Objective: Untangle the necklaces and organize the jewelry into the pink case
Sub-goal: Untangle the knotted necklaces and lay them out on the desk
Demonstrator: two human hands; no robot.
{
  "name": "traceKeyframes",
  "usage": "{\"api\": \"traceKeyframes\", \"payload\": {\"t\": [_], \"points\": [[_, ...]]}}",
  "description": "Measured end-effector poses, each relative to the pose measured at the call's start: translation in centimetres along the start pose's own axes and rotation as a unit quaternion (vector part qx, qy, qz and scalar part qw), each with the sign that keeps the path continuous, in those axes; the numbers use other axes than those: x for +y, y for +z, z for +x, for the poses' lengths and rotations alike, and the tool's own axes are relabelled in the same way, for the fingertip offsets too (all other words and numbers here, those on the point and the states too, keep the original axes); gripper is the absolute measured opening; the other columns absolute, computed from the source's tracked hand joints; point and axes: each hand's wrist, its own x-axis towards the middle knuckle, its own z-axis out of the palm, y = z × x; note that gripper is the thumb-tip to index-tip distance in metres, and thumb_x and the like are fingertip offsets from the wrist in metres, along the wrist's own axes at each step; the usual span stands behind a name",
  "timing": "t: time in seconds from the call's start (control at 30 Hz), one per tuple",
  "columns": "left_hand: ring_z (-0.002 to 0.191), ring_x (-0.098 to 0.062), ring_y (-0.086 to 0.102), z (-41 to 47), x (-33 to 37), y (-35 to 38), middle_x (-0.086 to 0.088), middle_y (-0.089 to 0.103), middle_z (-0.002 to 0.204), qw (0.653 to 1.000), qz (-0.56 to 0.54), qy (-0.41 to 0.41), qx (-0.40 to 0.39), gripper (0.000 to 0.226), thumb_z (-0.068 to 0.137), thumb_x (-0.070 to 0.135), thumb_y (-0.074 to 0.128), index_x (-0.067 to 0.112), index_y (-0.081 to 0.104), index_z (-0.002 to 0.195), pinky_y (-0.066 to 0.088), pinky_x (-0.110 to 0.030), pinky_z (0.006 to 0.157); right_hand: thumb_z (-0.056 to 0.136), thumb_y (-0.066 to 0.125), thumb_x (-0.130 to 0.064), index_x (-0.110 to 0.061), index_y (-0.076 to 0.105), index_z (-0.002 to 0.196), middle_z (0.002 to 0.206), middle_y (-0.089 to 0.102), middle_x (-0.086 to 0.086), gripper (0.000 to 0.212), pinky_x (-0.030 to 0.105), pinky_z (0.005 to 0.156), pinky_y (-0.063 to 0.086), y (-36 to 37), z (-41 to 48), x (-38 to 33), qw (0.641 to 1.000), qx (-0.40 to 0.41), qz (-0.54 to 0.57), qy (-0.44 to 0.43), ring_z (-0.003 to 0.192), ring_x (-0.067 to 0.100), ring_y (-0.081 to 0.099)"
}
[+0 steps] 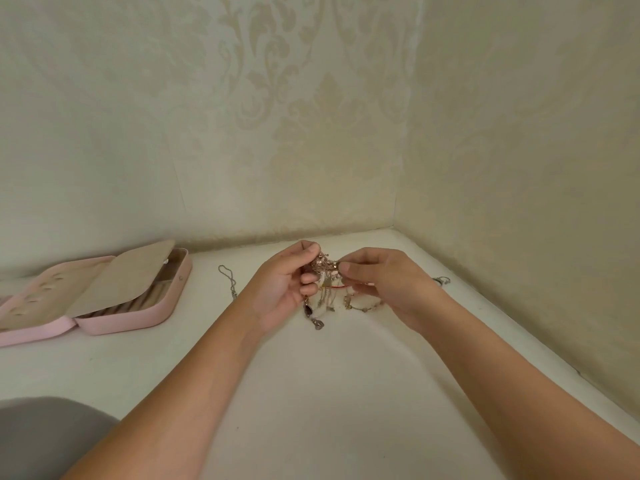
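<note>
Early days, I'd judge: your L hand (287, 285) & R hand (384, 282) both pinched the necklace knot (322, 268) just above the table (311, 393), strands dangling. One chain (227, 280) lay loose nearby. Pink case (138, 315) sat open, well left, contents unclear.

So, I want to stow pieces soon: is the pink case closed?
No, the case lies open, showing its beige inside.

Left of the tangle of necklaces (323, 268), bare counter (204, 327) runs to the open pink case (131, 317), broken only by a silver chain (228, 280). Close behind the tangle stands the back wall (242, 133); right of it, a ring (441, 280) and the side wall (519, 168).
</note>
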Motion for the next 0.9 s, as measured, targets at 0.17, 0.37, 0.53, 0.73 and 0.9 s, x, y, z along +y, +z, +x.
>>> {"api": "traceKeyframes", "payload": {"t": [0.17, 0.37, 0.53, 0.73, 0.9], "points": [[0.042, -0.003, 0.028, 0.2, 0.03, -0.15, 0.008, 0.037, 0.052, 0.999, 0.044, -0.017, 0.0, 0.02, 0.095, 0.016, 0.048, 0.018, 0.045, 0.076, 0.022, -0.013, 0.039, 0.092, 0.058, -0.014, -0.014, 0.064, 0.085, 0.081, 0.067, 0.0, 0.01, 0.028, 0.085, 0.049, -0.15, -0.2, -0.32, 0.983, -0.057, 0.166, 0.046, 0.077, 0.012, 0.062], [0.042, -0.004, 0.024, 0.21, -0.2, -0.05, 0.008, 0.031, 0.049, 0.994, 0.11, 0.009, 0.017, 0.025, 0.098, 0.021, 0.048, 0.018, 0.043, 0.074, 0.02, -0.015, 0.04, 0.088, 0.063, -0.021, -0.011, 0.056, 0.077, 0.058, 0.049, 0.0, 0.017, 0.025, 0.065, 0.055, 0.09, -0.01, -0.54, 0.966, -0.06, 0.24, 0.078, 0.051, 0.012, 0.049], [0.058, -0.009, 0.05, 0.17, -0.4, -0.04, -0.001, 0.053, 0.067, 0.99, 0.14, 0.025, 0.019, 0.019, 0.098, 0.02, 0.049, 0.013, 0.054, 0.081, 0.041, -0.019, 0.054, 0.077, 0.067, -0.025, -0.011, 0.065, 0.072, 0.058, 0.048, -0.002, 0.015, 0.02, 0.062, 0.053, 0.22, -0.33, -0.68, 0.965, -0.14, 0.201, 0.09, 0.048, 0.007, 0.043], [0.083, -0.015, 0.064, 0.5, -0.5, -0.41, -0.003, 0.068, 0.089, 0.994, 0.1, 0.034, 0.008, 0.016, 0.097, 0.017, 0.048, 0.01, 0.057, 0.086, 0.049, -0.033, 0.087, 0.073, 0.067, -0.006, 0.0, 0.068, 0.103, 0.079, 0.066, 0.005, 0.031, 0.021, 0.071, 0.056, -0.37, -0.11, -0.31, 0.969, -0.131, 0.203, 0.056, 0.068, 0.011, 0.061], [0.08, -0.023, 0.064, 0.33, -0.4, -0.6, -0.007, 0.067, 0.083, 0.997, 0.063, 0.004, -0.042, 0.016, 0.084, 0.021, 0.058, 0.008, 0.056, 0.091, 0.053, -0.032, 0.078, 0.086, 0.067, -0.01, -0.002, 0.069, 0.096, 0.082, 0.071, 0.006, 0.012, 0.022, 0.074, 0.054, -0.21, -0.21, -0.22, 0.996, -0.06, 0.058, -0.019, 0.074, 0.014, 0.066]]}}
